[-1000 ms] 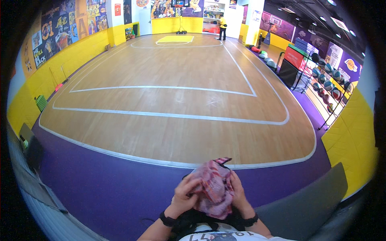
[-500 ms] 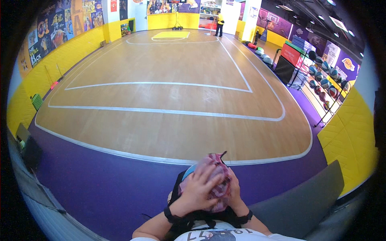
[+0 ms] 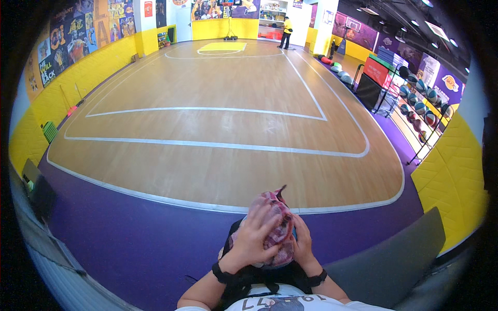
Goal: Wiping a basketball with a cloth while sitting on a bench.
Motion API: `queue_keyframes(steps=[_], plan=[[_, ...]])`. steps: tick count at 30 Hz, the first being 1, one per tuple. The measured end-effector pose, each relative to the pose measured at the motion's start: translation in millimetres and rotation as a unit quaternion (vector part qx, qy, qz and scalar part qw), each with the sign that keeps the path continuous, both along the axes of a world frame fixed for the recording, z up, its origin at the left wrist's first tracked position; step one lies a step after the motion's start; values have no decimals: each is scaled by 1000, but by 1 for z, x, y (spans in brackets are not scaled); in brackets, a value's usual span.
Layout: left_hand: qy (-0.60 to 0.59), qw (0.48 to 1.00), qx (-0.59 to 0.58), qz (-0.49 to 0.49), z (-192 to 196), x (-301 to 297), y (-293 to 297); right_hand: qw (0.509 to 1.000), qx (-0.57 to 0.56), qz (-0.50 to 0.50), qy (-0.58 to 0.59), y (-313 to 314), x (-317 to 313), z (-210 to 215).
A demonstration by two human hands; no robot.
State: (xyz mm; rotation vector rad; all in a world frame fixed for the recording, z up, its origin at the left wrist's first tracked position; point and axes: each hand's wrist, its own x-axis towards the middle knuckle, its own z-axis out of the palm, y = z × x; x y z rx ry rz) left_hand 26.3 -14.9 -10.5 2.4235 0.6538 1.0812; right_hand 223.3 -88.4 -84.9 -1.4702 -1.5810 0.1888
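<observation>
Pink-and-red patterned cloth pouch [image 3: 272, 228] — held low in the head view, just in front of the person's chest and above a black strapped bag [image 3: 249, 269] resting on the lap. Left hand [image 3: 252, 242]: fingers spread and curled over the pouch's near face, pressing it. Right hand [image 3: 302, 243]: cupped against the far side, mostly hidden, so the pouch sits clamped between the two palms. Long axis: roughly upright, tilted slightly away from the wearer; a dark pointed tip [image 3: 281, 191] — perhaps a zip pull or cord — projects from the upper end toward the wooden court [image 3: 223, 129]. Judged progress: the pouch is out of the bag and fully in hand, but whether its mouth is open cannot be told; any contents remain unseen. Beyond, a purple border floor [image 3: 129, 233], a rack of basketballs [image 3: 423, 103] at right and a distant person in yellow [image 3: 287, 31].
</observation>
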Motion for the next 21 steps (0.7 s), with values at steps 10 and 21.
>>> queue_keyframes(steps=[10, 21], plan=[[-38, 998, -17, -43, -14, -2, 13, 999, -25, -40, -26, 4, 5, -10], [-168, 978, -122, -5, -89, -17, 34, 1000, 3, -29, -9, -2, 11, -13]])
